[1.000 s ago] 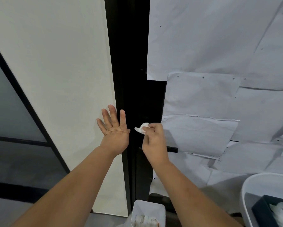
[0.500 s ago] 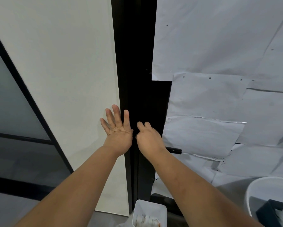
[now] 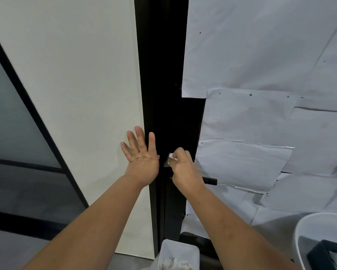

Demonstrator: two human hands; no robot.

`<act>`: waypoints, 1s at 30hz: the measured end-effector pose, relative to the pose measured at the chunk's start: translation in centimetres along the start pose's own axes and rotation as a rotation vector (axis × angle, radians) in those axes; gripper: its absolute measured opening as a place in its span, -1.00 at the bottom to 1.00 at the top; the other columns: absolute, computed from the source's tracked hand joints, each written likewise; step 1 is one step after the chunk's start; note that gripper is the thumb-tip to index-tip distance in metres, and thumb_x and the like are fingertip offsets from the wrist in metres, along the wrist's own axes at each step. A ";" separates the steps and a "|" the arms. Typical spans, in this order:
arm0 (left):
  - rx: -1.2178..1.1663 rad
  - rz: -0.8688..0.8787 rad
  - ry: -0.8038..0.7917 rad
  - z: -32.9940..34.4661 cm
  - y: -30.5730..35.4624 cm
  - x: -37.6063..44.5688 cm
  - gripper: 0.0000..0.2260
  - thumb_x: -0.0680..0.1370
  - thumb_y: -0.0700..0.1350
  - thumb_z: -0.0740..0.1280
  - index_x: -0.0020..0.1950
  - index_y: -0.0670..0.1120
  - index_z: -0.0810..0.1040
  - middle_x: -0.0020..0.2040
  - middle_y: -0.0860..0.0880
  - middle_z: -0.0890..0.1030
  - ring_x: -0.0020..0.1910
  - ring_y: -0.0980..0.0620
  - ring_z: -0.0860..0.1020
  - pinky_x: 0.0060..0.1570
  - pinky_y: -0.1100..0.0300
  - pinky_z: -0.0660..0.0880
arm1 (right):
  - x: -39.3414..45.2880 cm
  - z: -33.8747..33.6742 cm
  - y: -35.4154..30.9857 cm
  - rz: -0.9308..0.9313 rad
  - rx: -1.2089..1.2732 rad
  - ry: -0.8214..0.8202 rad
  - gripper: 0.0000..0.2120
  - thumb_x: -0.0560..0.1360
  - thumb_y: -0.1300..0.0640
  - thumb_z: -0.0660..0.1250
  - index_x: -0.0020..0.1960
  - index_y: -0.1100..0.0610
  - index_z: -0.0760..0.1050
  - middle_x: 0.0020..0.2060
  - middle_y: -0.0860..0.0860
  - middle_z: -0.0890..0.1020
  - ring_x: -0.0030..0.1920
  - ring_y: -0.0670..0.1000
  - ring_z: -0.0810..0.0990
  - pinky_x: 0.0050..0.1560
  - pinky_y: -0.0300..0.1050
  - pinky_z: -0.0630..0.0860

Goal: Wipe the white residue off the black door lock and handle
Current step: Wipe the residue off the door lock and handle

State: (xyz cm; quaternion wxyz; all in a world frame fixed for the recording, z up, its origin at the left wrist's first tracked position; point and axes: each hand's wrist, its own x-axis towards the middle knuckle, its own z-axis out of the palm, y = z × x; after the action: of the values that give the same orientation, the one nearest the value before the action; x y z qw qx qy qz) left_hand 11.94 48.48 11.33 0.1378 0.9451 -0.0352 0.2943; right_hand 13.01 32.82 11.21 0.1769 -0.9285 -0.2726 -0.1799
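The black door (image 3: 169, 114) runs down the middle of the view, and its lock plate is mostly hidden behind my right hand. My right hand (image 3: 185, 169) is shut on a small white wipe (image 3: 171, 156) and presses it against the lock area. The tip of the black lever handle (image 3: 210, 180) pokes out to the right of that hand. My left hand (image 3: 142, 154) lies flat with fingers spread, on the edge between the white wall and the black frame.
White paper sheets (image 3: 261, 75) cover the door to the right. A small white bin (image 3: 178, 256) with used wipes sits below. At the bottom right stands a white tub (image 3: 308, 227) holding a dark box. A glass panel (image 3: 17, 133) is at left.
My right hand went from holding the wipe off the door, to pressing flat on the lock, to rubbing with the wipe showing again. My left hand stayed flat.
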 end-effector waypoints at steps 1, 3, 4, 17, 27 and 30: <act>0.002 0.002 0.008 0.0 0.0 0.0 -0.13 0.60 -0.16 0.22 0.46 -0.04 -0.53 0.41 -0.22 -0.57 0.38 -0.35 -0.53 0.29 -0.32 -0.48 | 0.2 0.1 -0.2 -0.006 -0.005 -0.008 -0.82 0.48 0.33 0.27 0.08 0.24 0.50 0.07 0.03 0.38 -0.02 0.00 0.37 -0.25 -0.18 0.49; 0.004 0.007 0.021 0.0 -0.1 0.0 -0.12 0.59 -0.18 0.23 0.47 -0.04 -0.51 0.42 -0.21 -0.56 0.38 -0.34 -0.53 0.29 -0.29 -0.51 | 0.7 0.0 -1.1 -0.046 -0.075 -0.009 -0.88 0.45 0.33 0.32 -0.02 0.27 0.55 0.08 0.08 0.43 0.00 0.05 0.40 -0.20 -0.18 0.43; 0.007 0.010 0.023 0.0 -0.1 0.1 -0.13 0.59 -0.18 0.23 0.47 -0.04 -0.51 0.42 -0.21 -0.57 0.38 -0.34 -0.53 0.29 -0.28 -0.51 | 0.9 -0.1 -1.4 -0.056 -0.116 -0.006 -0.91 0.42 0.33 0.35 -0.08 0.27 0.58 0.07 0.10 0.45 0.00 0.08 0.41 -0.18 -0.15 0.42; 0.004 0.000 0.008 0.4 -0.1 0.0 -0.15 0.60 -0.19 0.20 0.46 -0.06 -0.53 0.41 -0.25 -0.56 0.37 -0.40 -0.51 0.29 -0.43 -0.40 | 0.1 -1.4 1.0 0.035 0.196 0.192 -0.75 0.45 0.39 0.29 0.11 0.23 0.52 0.03 0.05 0.44 0.01 0.01 0.43 -0.06 -0.18 0.50; 0.002 0.007 0.037 0.5 -0.3 0.0 -0.13 0.57 -0.19 0.23 0.49 -0.07 -0.49 0.43 -0.27 -0.52 0.39 -0.42 -0.47 0.30 -0.38 -0.43 | 2.0 -2.1 0.0 -0.126 -0.094 0.167 -0.60 0.42 0.38 0.32 0.26 0.24 0.47 0.11 0.08 0.46 0.01 0.03 0.40 -0.10 -0.19 0.48; 0.001 0.014 0.040 0.5 -0.3 0.0 -0.11 0.57 -0.21 0.24 0.47 -0.06 -0.51 0.42 -0.25 -0.54 0.38 -0.41 -0.49 0.29 -0.39 -0.44 | 0.4 -0.6 0.6 -0.123 -0.109 0.032 -0.72 0.43 0.37 0.32 0.13 0.24 0.53 0.05 0.04 0.46 -0.01 0.02 0.42 -0.25 -0.19 0.47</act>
State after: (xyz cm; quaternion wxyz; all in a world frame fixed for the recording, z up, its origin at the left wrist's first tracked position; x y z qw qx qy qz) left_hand 12.28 48.59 10.88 0.1360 0.9389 -0.0388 0.3139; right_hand 13.51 32.23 11.80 0.1192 -0.9153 -0.3160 -0.2196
